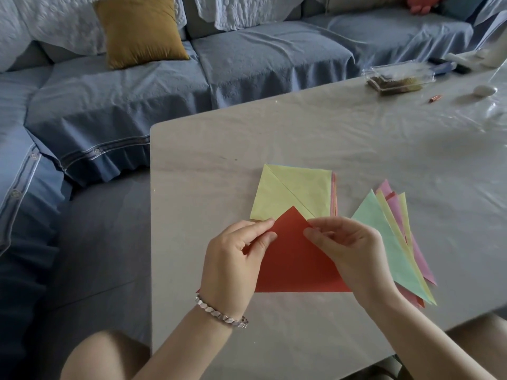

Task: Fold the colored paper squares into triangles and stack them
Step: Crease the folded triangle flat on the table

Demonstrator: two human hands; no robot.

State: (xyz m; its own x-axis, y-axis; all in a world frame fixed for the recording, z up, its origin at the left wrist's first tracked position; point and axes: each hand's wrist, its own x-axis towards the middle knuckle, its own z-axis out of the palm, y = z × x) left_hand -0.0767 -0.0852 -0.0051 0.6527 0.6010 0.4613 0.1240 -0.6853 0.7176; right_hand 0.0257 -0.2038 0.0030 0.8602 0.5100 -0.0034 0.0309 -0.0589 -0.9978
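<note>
you're mid-fold: left hand (236,259) and right hand (348,248) pinch the red triangle (293,264) at lower centre. next, probably crease it, then add it to the stack (384,237) on the right.

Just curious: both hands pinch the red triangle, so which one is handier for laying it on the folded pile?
Likely the right hand: the folded pile lies just beside it, the left hand across the red triangle.

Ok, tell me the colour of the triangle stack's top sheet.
Pale mint green folded paper triangle, seen in the head view.
</note>
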